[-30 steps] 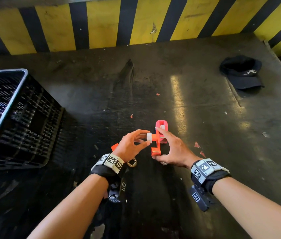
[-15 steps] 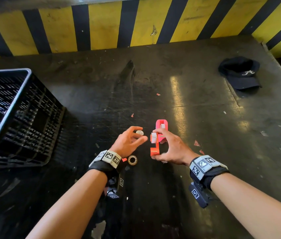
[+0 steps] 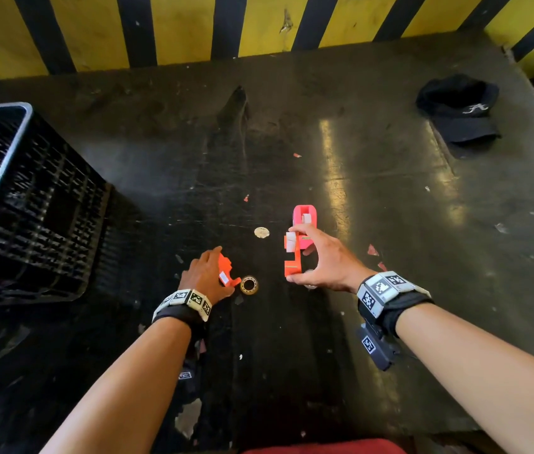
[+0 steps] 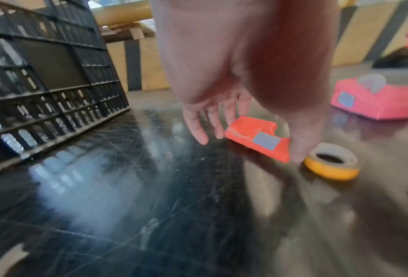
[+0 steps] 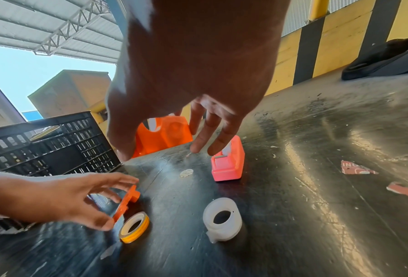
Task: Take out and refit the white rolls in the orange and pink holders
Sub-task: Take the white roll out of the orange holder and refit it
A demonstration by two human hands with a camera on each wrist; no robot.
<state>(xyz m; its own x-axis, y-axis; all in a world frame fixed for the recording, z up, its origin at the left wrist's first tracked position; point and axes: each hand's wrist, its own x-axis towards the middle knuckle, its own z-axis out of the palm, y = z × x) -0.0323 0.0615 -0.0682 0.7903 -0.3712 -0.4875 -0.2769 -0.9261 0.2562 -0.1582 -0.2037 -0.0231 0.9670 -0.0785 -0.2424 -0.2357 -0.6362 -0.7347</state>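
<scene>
- Table (image 3: pixel 373 290): dark, scuffed and glossy, backed by a yellow-and-black striped wall (image 3: pixel 187 24); it carries everything listed below.
- Black crate (image 3: pixel 26 204): stands on the table well to the left of the left hand.
- Black cap (image 3: pixel 458 109): lies far beyond and to the right of the right hand.
- Right hand (image 3: pixel 327 260): holds the orange holder (image 3: pixel 293 257) off the table, thumb at its near lower end, forefinger over its top; the grip is closed round that holder. A white roll (image 3: pixel 290 241) sits in the holder's upper part.
- Left hand (image 3: pixel 206 273): low over the table, fingers fairly straight and spread; the grip brackets an orange holder half (image 4: pixel 257 136), thumb tip at its near corner and fingertips at its far edge. Whether it has left the table I cannot tell.
- Pink holder (image 3: pixel 304 216): stands on the table just beyond the right hand's fingers, a white roll showing in its top slot.
- Loose white roll (image 5: pixel 223 219): lies on the table under the right hand, near its wrist.
- Yellow-rimmed tape roll (image 3: pixel 249 285): lies flat on the table, just right of the left thumb, beside the orange holder half.
- Small pale disc (image 3: pixel 261 232): lies on the table between the two hands, beyond the left fingertips.
</scene>
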